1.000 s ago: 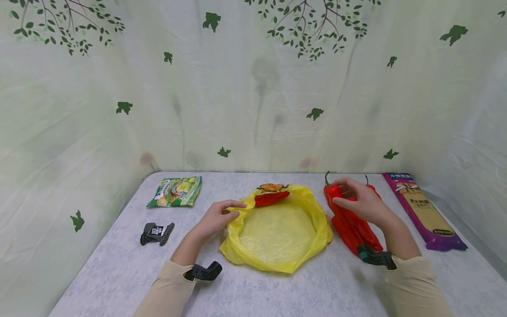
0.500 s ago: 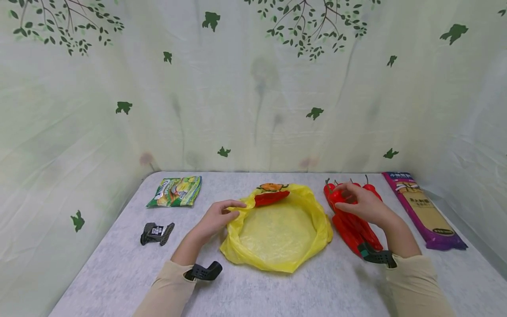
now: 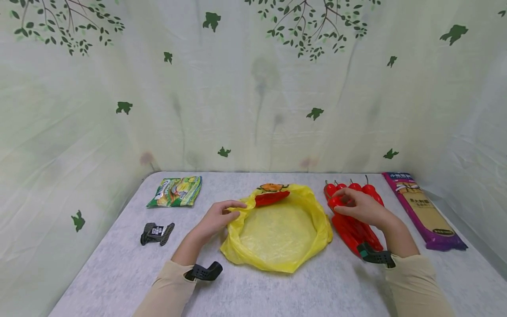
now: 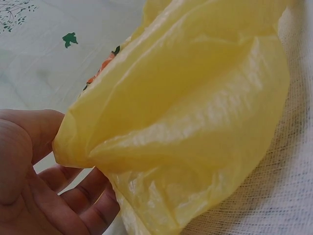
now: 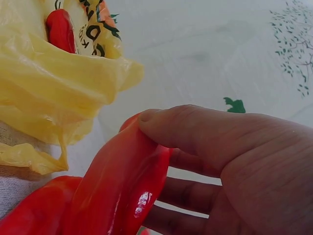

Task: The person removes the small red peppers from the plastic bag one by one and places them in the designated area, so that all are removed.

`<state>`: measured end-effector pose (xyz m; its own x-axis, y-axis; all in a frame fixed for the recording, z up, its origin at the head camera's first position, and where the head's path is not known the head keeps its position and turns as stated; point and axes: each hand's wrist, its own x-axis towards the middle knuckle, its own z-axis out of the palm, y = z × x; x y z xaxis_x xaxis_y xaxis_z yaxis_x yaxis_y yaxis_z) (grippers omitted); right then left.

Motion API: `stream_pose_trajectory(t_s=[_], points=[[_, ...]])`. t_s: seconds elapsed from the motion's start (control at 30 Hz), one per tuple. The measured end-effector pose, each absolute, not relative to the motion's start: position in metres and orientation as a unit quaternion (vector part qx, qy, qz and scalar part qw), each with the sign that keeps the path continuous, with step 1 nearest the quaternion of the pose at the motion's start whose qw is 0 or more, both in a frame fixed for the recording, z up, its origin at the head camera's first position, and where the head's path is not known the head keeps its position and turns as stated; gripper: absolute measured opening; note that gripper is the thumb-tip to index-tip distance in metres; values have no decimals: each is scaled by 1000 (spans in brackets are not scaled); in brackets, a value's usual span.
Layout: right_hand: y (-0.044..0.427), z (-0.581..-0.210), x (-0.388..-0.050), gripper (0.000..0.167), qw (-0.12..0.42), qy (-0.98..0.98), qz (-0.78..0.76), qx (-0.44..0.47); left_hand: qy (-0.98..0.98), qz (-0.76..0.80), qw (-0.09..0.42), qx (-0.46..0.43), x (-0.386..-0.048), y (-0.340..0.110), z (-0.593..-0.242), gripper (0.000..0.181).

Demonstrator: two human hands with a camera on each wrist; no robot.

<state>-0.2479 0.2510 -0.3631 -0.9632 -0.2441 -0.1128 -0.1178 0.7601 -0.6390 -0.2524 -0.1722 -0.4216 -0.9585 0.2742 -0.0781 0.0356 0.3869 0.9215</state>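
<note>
A yellow plastic bag (image 3: 325,229) lies with its mouth spread wide in the middle of the table. Inside its far left side rests a red pepper (image 3: 271,199). The left hand (image 3: 215,218) pinches the bag's left rim between thumb and fingers, as the left wrist view shows. To the right of the bag, the right hand (image 3: 366,207) grips another red pepper (image 5: 117,181) with the thumb on its near side. Beneath and behind it lie several more red peppers (image 3: 350,231), side by side, stems toward the back, partly hidden by the right hand.
A purple noodle packet (image 3: 425,211) lies at the far right. On the left are a green and yellow snack packet (image 3: 176,191) and a small black wrapped bundle (image 3: 156,233). A printed curtain (image 3: 237,88) hangs behind the table (image 3: 245,299).
The right hand has lowered the gripped pepper's stem end, and the stems of the peppers behind have come into view. The left hand and the bag have stayed in place.
</note>
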Motion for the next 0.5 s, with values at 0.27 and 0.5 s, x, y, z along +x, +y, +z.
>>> stream_pose_trajectory(t_s=[0.27,0.5], points=[[253,-365,-249,49,100,935,-326,-95,825,547,109,92,-252,-172,-422,26],[257,-364,-248,51,105,938,-317,-92,826,546,106,92,-251,-172,-422,26]])
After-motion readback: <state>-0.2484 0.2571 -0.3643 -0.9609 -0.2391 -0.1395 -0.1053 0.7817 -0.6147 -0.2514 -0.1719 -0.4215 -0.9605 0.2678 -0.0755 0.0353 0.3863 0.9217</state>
